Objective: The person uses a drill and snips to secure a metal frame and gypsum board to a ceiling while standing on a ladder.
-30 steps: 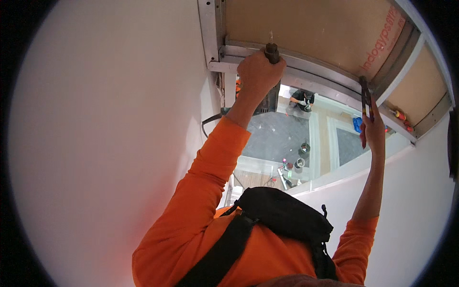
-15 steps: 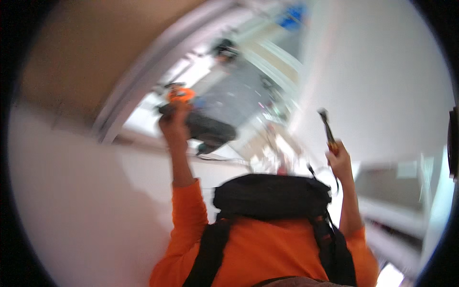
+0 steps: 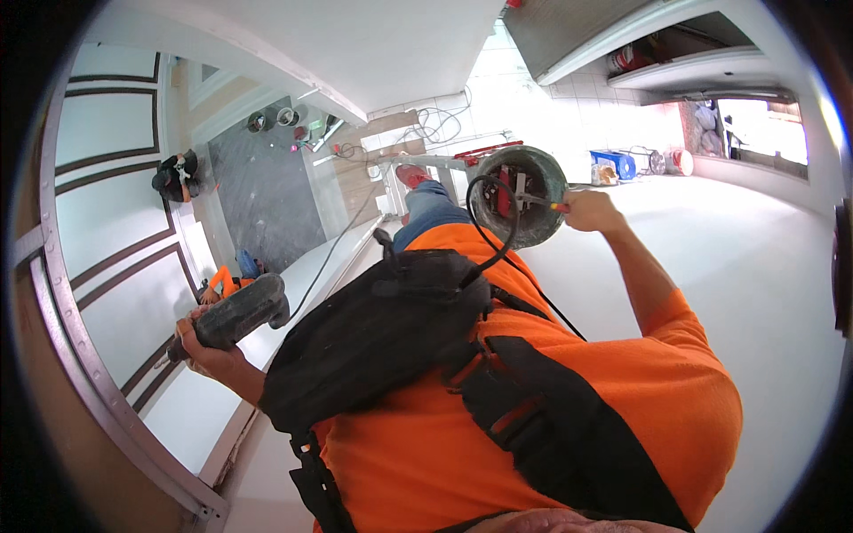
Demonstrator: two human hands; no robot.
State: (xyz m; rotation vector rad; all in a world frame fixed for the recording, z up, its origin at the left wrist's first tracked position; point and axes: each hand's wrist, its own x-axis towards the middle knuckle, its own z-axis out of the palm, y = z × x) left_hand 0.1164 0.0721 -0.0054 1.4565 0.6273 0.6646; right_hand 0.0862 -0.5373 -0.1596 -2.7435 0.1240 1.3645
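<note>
My left hand is wrapped round a dark, dusty corded power drill, held out at the left with a thin bit toward the lower left. A black cord runs from the drill's far end. My right hand grips the yellow-orange handle of a hammer. The hammer reaches over the rim of a grey-green bucket, and its head is hard to pick out among the contents. Inside the bucket lie a red tool and other metal items. A black hose-like loop crosses the bucket's near side.
A black bag is strapped across my chest. Far below, a person crouches by white panels; another orange sleeve shows near the drill. A blue container stands at the right wall. Cables lie on the floor. A metal frame borders the left.
My view has swung round and sharpened. The right hand has brought the hammer from the open air to the bucket. The drill, still in my left hand, is lower and farther left.
</note>
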